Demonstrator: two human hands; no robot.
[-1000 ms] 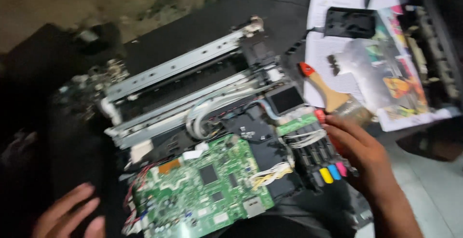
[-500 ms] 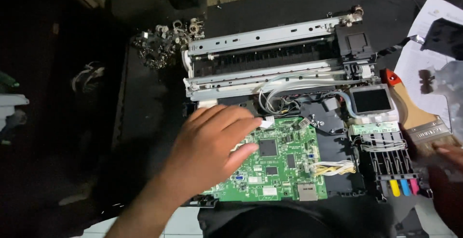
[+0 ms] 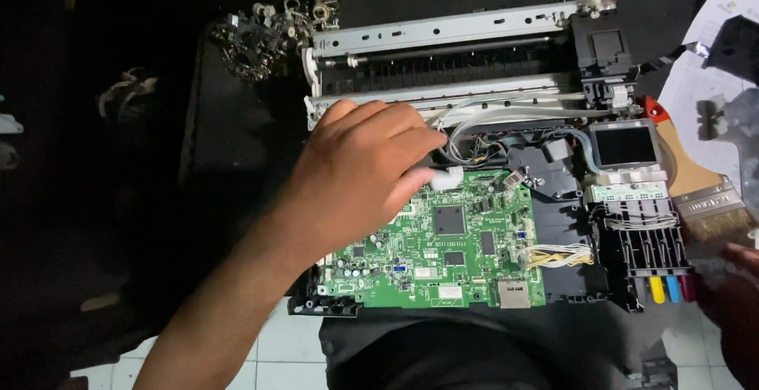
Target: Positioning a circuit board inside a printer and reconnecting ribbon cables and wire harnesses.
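Observation:
An opened printer chassis (image 3: 466, 66) lies on a dark work surface, with metal rails across its back. A green circuit board (image 3: 451, 248) sits in its front part. My left hand (image 3: 356, 172) rests over the board's upper left corner, fingers bent down on a small white connector (image 3: 444, 178) beside a bundle of white cables (image 3: 474, 133). My right hand (image 3: 735, 279) shows only at the right edge, blurred, next to the ink cartridge carriage (image 3: 648, 240) with its coloured tabs; whether it holds anything cannot be told.
A wooden-handled paintbrush (image 3: 700, 188) lies right of the carriage, on white paper sheets (image 3: 696, 81). A heap of small metal parts (image 3: 261, 30) sits at the back left. White floor tiles (image 3: 277, 350) show below the surface's front edge.
The view has swung left and steadied. My left hand moved from the lower left up onto the board's upper left corner. My right hand drew away from the carriage toward the right edge.

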